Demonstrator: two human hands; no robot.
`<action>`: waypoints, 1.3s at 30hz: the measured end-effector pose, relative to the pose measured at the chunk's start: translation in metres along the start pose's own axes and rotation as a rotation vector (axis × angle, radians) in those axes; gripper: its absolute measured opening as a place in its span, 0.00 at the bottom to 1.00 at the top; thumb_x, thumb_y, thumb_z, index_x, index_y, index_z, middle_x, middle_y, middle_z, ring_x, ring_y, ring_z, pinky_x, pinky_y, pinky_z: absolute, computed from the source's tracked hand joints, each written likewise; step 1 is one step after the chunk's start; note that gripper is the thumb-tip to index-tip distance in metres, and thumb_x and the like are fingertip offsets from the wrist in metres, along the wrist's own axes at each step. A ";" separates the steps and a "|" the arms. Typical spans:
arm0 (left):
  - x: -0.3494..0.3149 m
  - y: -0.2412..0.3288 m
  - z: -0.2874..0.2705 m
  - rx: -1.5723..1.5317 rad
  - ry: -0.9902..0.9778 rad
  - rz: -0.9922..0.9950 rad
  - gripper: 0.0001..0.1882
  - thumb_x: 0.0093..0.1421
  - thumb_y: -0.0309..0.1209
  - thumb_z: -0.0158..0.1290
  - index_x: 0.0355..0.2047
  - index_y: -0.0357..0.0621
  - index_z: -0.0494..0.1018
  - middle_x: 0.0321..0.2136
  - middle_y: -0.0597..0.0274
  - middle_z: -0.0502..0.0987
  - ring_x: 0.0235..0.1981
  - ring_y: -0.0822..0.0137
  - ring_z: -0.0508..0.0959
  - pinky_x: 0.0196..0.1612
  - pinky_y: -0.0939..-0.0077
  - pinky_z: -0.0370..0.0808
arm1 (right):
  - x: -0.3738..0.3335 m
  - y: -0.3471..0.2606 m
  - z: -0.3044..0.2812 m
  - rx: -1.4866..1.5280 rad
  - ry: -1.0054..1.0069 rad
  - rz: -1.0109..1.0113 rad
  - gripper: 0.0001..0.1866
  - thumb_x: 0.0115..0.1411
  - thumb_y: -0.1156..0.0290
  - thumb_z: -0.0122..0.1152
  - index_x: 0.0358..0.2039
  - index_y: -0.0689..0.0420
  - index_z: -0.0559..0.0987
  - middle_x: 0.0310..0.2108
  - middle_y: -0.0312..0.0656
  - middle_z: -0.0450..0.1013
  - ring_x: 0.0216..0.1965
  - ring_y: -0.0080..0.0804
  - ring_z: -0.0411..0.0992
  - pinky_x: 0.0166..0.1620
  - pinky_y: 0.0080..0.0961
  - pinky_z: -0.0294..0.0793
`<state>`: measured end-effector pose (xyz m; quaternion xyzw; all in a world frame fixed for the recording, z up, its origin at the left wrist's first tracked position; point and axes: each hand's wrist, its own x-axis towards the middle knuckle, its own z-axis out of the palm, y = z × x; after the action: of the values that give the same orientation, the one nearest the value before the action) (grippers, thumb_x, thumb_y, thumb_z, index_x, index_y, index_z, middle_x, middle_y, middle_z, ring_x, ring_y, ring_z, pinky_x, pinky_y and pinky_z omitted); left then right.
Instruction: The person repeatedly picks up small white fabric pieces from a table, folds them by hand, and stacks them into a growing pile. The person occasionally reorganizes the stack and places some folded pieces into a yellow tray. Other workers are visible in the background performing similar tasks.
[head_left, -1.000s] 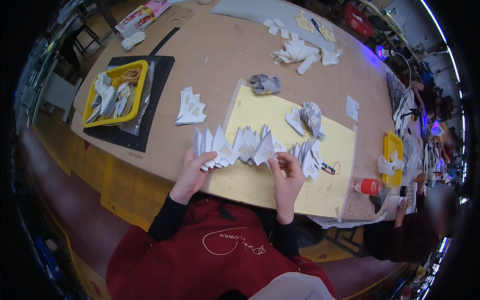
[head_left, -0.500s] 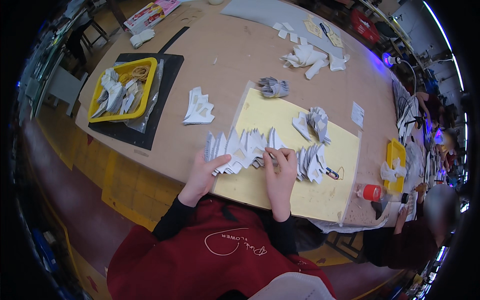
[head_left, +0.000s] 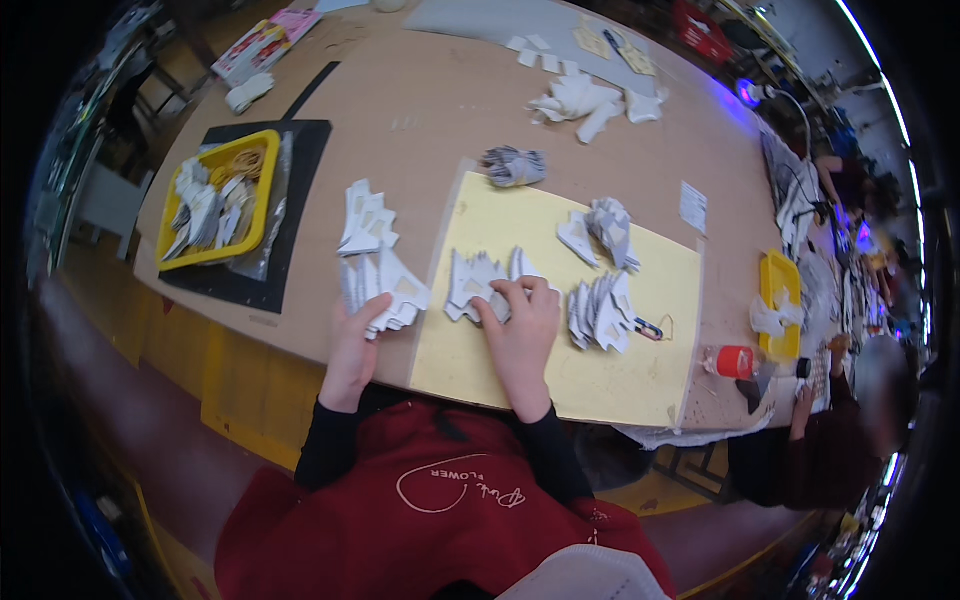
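My left hand (head_left: 352,350) is closed on a fanned stack of white cut pieces (head_left: 395,285) with jagged edges, held over the table's near edge. Just beyond it lies another small stack of the white pieces (head_left: 367,217). My right hand (head_left: 525,340) has its thumb and fingers curled on a row of similar pieces (head_left: 473,283) on the yellow sheet (head_left: 560,385); the fingertips partly hide it. To the right of that hand stands a fanned bundle (head_left: 602,312), and beyond it a greyer bundle (head_left: 610,232). A rolled grey bundle (head_left: 514,166) lies at the sheet's far edge.
A yellow tray (head_left: 268,190) with white pieces and rubber bands rests on a black mat (head_left: 308,165) at left. A small cutter (head_left: 648,329) lies at right, near a red-labelled bottle (head_left: 728,361). White scraps (head_left: 575,98) lie far back. Another person (head_left: 810,450) sits at right.
My left hand has moved left with part of the stack, away from the pieces at my right hand. My right hand has shifted slightly left and down onto the pieces left on the sheet.
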<state>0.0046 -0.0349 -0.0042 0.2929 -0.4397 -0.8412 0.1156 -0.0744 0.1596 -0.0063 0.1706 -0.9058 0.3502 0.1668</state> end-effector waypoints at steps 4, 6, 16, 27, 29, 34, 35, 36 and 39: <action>0.001 0.000 0.001 0.015 0.023 -0.007 0.21 0.59 0.25 0.58 0.52 0.37 0.67 0.42 0.59 0.78 0.39 0.68 0.80 0.40 0.74 0.77 | 0.000 0.002 0.005 0.068 0.009 0.007 0.10 0.48 0.70 0.72 0.31 0.52 0.80 0.37 0.37 0.69 0.40 0.39 0.66 0.43 0.35 0.62; -0.003 -0.002 0.010 0.014 0.047 -0.025 0.22 0.59 0.25 0.58 0.53 0.38 0.67 0.42 0.59 0.77 0.39 0.67 0.80 0.39 0.73 0.78 | -0.001 0.005 0.004 0.111 0.009 -0.022 0.09 0.48 0.72 0.71 0.30 0.52 0.80 0.36 0.35 0.69 0.40 0.38 0.66 0.43 0.35 0.62; -0.015 -0.018 0.036 0.072 -0.168 -0.082 0.20 0.59 0.24 0.58 0.51 0.34 0.69 0.42 0.56 0.78 0.40 0.66 0.81 0.42 0.71 0.80 | -0.015 0.036 -0.072 0.290 0.375 0.279 0.04 0.54 0.81 0.67 0.31 0.60 0.82 0.31 0.36 0.78 0.36 0.24 0.72 0.43 0.24 0.68; -0.033 -0.029 0.077 0.240 -0.488 -0.108 0.22 0.56 0.26 0.65 0.49 0.31 0.72 0.41 0.57 0.80 0.40 0.73 0.80 0.45 0.78 0.77 | -0.025 0.066 -0.107 0.288 0.362 0.311 0.09 0.56 0.80 0.64 0.39 0.61 0.80 0.33 0.38 0.75 0.39 0.30 0.71 0.43 0.26 0.66; -0.036 -0.030 0.078 0.226 -0.478 -0.111 0.22 0.56 0.26 0.65 0.49 0.31 0.73 0.41 0.57 0.80 0.39 0.73 0.80 0.45 0.78 0.77 | -0.023 0.040 -0.100 0.519 0.138 0.313 0.08 0.56 0.79 0.65 0.38 0.62 0.80 0.32 0.38 0.75 0.35 0.29 0.71 0.40 0.25 0.67; -0.035 -0.024 0.074 0.290 -0.447 -0.118 0.23 0.58 0.25 0.63 0.52 0.31 0.70 0.43 0.57 0.80 0.41 0.73 0.80 0.46 0.77 0.76 | -0.018 0.011 -0.076 0.563 -0.130 0.258 0.08 0.57 0.78 0.66 0.37 0.66 0.80 0.27 0.37 0.74 0.27 0.22 0.67 0.33 0.20 0.66; -0.033 -0.025 0.070 0.186 -0.444 -0.136 0.23 0.58 0.24 0.61 0.52 0.30 0.69 0.44 0.56 0.79 0.42 0.71 0.80 0.47 0.75 0.77 | -0.018 0.011 -0.073 0.574 -0.100 0.284 0.08 0.57 0.77 0.66 0.36 0.67 0.80 0.26 0.37 0.74 0.27 0.21 0.66 0.32 0.20 0.66; -0.032 -0.029 0.065 0.076 -0.431 -0.152 0.23 0.59 0.22 0.59 0.53 0.29 0.68 0.45 0.55 0.78 0.43 0.69 0.80 0.47 0.74 0.77 | -0.018 0.010 -0.070 0.587 -0.080 0.308 0.08 0.57 0.77 0.66 0.36 0.67 0.79 0.26 0.36 0.74 0.26 0.20 0.65 0.31 0.19 0.66; -0.026 -0.032 0.049 -0.019 -0.433 -0.177 0.22 0.61 0.22 0.56 0.54 0.29 0.66 0.48 0.52 0.76 0.45 0.67 0.80 0.49 0.72 0.77 | -0.011 0.026 -0.077 0.642 0.176 0.463 0.10 0.61 0.76 0.63 0.41 0.68 0.80 0.28 0.38 0.75 0.29 0.20 0.67 0.34 0.20 0.68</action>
<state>-0.0016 0.0291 0.0019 0.1421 -0.4188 -0.8953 -0.0530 -0.0616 0.2330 0.0273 -0.0252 -0.7472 0.6568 0.0986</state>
